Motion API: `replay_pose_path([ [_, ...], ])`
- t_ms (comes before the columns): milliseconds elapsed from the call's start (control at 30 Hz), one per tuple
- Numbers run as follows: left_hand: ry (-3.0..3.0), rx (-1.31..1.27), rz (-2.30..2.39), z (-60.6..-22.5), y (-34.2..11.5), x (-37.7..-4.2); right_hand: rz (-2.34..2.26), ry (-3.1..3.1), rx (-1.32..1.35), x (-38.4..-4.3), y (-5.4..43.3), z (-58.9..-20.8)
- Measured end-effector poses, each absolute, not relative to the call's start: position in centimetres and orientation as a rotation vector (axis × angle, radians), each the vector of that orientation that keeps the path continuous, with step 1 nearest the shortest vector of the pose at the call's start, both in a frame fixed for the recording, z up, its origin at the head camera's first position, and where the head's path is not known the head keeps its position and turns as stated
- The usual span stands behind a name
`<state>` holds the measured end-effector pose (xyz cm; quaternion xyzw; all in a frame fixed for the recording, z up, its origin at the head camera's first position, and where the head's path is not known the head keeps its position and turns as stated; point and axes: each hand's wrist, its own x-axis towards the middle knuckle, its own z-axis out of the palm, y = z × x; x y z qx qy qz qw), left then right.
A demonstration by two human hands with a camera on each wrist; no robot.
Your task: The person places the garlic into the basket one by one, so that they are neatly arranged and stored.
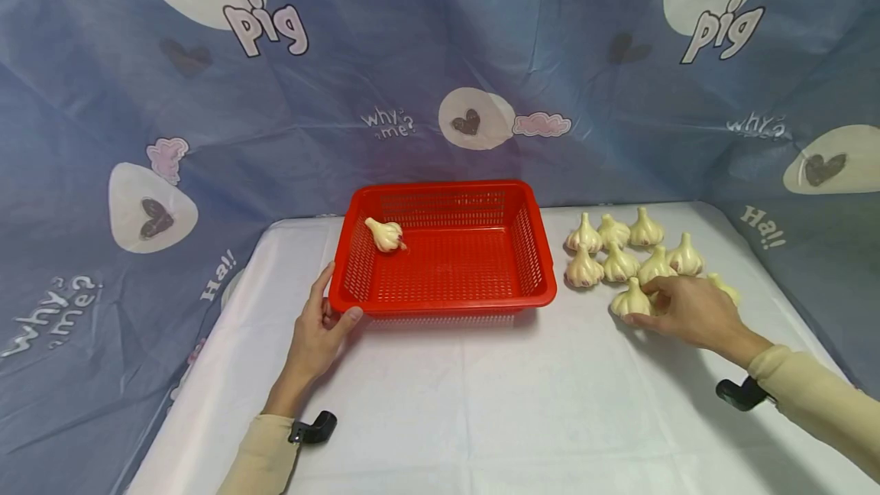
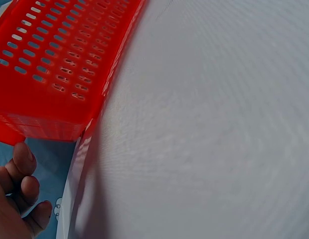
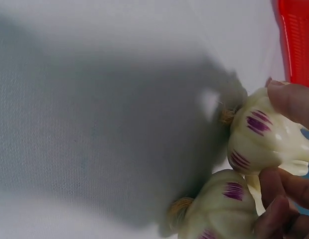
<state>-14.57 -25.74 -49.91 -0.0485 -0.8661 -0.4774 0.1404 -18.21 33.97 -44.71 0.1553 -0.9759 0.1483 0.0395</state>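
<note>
A red plastic basket (image 1: 440, 305) with perforated sides stands on the table, one garlic bulb (image 1: 386, 236) lying in its left part. My left hand (image 1: 318, 333) holds the basket's front left corner, thumb at the front rim and fingers along the left side. At the right, my right hand (image 1: 694, 310) pinches a garlic bulb (image 1: 631, 300) between thumb and fingers; purple streaks mark this bulb (image 3: 254, 134) in the right wrist view. Right beside it sits another bulb (image 3: 219, 209), close under the fingers. Several more bulbs (image 1: 621, 262) stand grouped behind the hand, stems up.
A white cloth (image 1: 412, 403) covers the table. Behind and at both sides hangs a blue printed curtain (image 1: 385, 59). One bulb (image 1: 723, 289) at the far right is partly hidden by my right hand.
</note>
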Motion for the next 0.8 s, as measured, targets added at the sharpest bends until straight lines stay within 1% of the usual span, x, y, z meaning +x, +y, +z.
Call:
replay_pose_path([
  [400,-2.521,-0.126,-1.393,-49.77,-25.63,-14.44,0.346,-2.888,0.545,-17.62,33.31,-44.99],
  [800,-2.511,-0.145,-1.372,-49.9,-25.74,-14.53,0.335,-2.9,0.538,-17.24,33.23,-45.06],
])
